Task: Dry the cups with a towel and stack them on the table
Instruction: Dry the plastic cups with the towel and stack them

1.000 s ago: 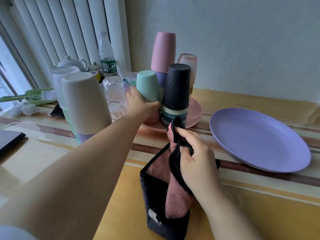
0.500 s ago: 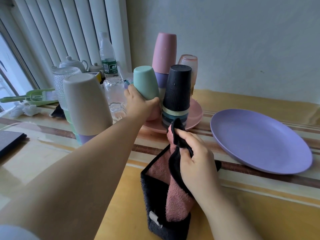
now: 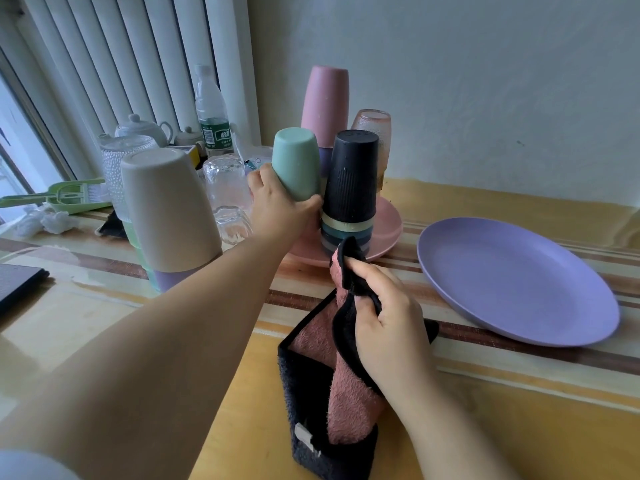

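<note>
Green plastic, upside down and tilted: the green cup (image 3: 296, 165) sits in our left hand (image 3: 277, 206), fingers and thumb curled round its lower wall near the rim, above the near edge of the pink plate (image 3: 388, 230). Our right hand (image 3: 388, 323) pinches the towel (image 3: 343, 375), its fingers closed on a raised fold while the rest drapes down onto the table (image 3: 502, 427).

To do this well, we judge the cup should come straight toward us, clear of its neighbours, and meet the towel over open table, mouth turned to the cloth.

Just right of our left fingertips, nearly touching the thumb, stands the black cup stack (image 3: 349, 188); a sideways swing could topple it. Behind rises the tall pink cup (image 3: 323, 105), with an amber glass (image 3: 372, 133) beside it. Left of the knuckles stand clear glasses (image 3: 225, 188) and the beige cup stack (image 3: 168, 209). Well to the right of the towel hand lies the purple plate (image 3: 512, 282).
</note>
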A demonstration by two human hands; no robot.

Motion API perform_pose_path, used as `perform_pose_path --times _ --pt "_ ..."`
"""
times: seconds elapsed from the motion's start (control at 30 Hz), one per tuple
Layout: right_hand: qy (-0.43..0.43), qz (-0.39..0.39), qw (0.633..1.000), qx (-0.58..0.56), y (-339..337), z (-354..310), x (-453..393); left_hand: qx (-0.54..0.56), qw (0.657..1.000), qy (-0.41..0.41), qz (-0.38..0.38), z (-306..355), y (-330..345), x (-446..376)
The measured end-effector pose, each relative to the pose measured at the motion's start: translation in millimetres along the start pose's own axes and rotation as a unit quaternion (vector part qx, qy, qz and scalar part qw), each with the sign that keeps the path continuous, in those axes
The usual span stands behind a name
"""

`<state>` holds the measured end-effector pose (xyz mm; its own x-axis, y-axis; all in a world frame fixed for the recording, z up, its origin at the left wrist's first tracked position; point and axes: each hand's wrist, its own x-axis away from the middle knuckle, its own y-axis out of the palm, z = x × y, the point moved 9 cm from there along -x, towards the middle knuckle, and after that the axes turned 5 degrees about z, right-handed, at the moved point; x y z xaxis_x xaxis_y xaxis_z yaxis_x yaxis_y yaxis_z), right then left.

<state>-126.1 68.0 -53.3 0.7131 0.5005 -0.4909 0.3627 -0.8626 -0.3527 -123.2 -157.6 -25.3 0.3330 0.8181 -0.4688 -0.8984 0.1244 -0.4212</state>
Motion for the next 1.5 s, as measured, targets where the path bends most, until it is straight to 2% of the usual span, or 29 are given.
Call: perform_pose_path --times 0.13,0.33,0.73,0.9,1.03,1.27,1.37,1.5 --pt "-0.004 -0.001 1.0 -0.002 1.0 -0.9 0.3 0.026 0.999 -0.023 -0.013 -5.1 3.3 -0.9" --pt "-0.01 -0.001 1.0 0.002 2.7 -0.6 0.2 0.001 0.999 -0.021 -0.024 -13.8 4.3 3.3" --pt "-0.015 0.001 1.0 -0.002 3.9 -1.9 1.1 -0.027 0.999 0.041 -0.014 3.0 0.9 4.7" --pt "-0.014 0.001 1.0 -0.006 4.2 -2.0 1.5 0.026 0.999 0.04 -0.005 7.4 -3.2 7.1" --pt "-0.014 -0.002 1.0 -0.012 4.0 -3.6 1.8 0.072 0.997 0.025 0.03 13.1 -15.1 3.7" --pt "0.014 -0.025 1.0 -0.009 6.5 2.3 1.1 0.117 0.988 0.075 0.064 43.2 -45.8 6.0" --pt "0.034 -0.03 0.999 -0.012 5.4 4.7 0.9 0.122 0.988 0.086 0.045 48.8 -61.0 28.5" --pt "0.061 0.014 0.997 -0.05 -4.9 6.4 -2.6 0.111 0.993 0.028 -0.021 43.9 -69.6 80.6"
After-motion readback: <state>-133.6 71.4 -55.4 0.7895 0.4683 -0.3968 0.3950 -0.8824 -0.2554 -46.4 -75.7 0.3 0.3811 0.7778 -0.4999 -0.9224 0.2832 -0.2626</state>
